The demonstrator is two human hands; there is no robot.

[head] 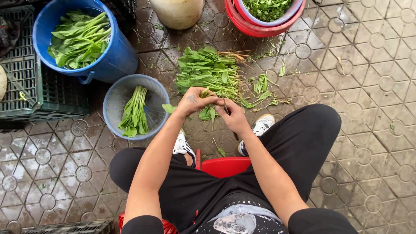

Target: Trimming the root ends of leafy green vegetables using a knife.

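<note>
Both hands together: L hand [193, 100] + R hand [233, 116] on leafy sprig [209, 112]

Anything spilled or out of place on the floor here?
Yes: loose leaves and stem scraps lie scattered on the wet paving right of the main greens pile, apart from it. One stray leaf sits between the shoes. Basins look upright.

Probably an outdoor market: wet paving tiles [368, 86], crates [26, 73], basins of greens [80, 39].
</note>
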